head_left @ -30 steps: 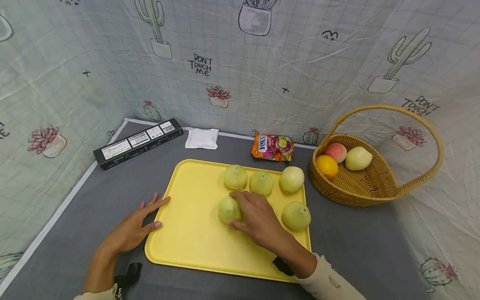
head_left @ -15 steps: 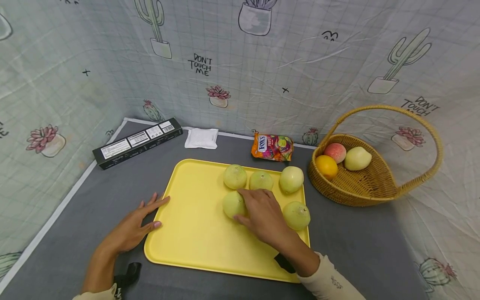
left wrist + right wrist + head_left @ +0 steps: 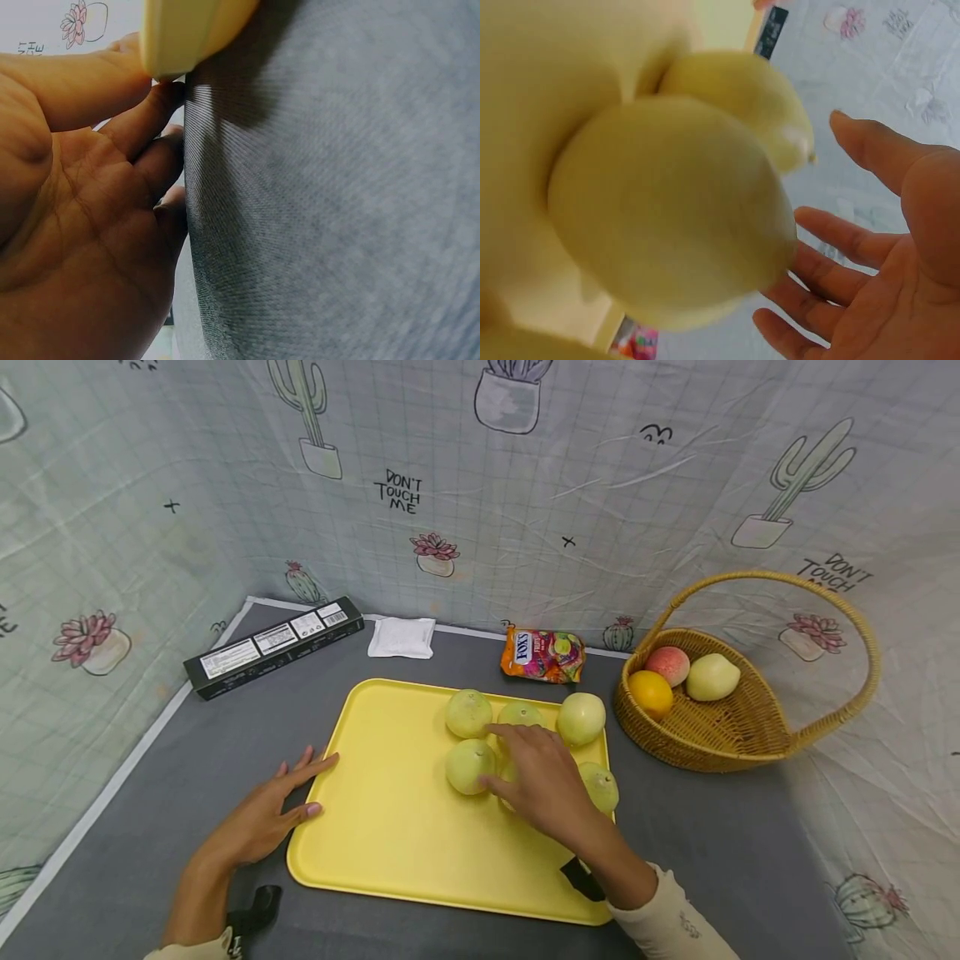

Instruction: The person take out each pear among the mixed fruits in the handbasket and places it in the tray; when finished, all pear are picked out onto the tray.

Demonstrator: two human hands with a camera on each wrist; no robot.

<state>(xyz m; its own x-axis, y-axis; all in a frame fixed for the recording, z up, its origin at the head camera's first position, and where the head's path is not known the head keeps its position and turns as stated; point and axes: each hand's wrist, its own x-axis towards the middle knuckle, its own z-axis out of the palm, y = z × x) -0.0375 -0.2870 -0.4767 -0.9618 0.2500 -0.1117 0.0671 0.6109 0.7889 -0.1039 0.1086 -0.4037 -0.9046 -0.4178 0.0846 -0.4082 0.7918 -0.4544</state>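
Note:
A yellow tray lies on the grey table, holding several pale yellow-green round fruits. Three stand along its back edge, among them a left one and a paler right one. In front of them are a near-left fruit and a near-right fruit; another between these is mostly hidden. My right hand hovers over that hidden fruit, thumb and fingers spread. In the right wrist view, a large fruit sits beside the fingertips. My left hand rests its fingertips at the tray's left edge.
A wicker basket with a peach, an orange fruit and a pale yellow fruit stands right. Behind the tray lie a black box, a white packet and a candy bag.
The near-left fruit moved slightly right and back in my right hand's grip. The right hand then released it and shifted right. My left hand stayed at the tray edge.

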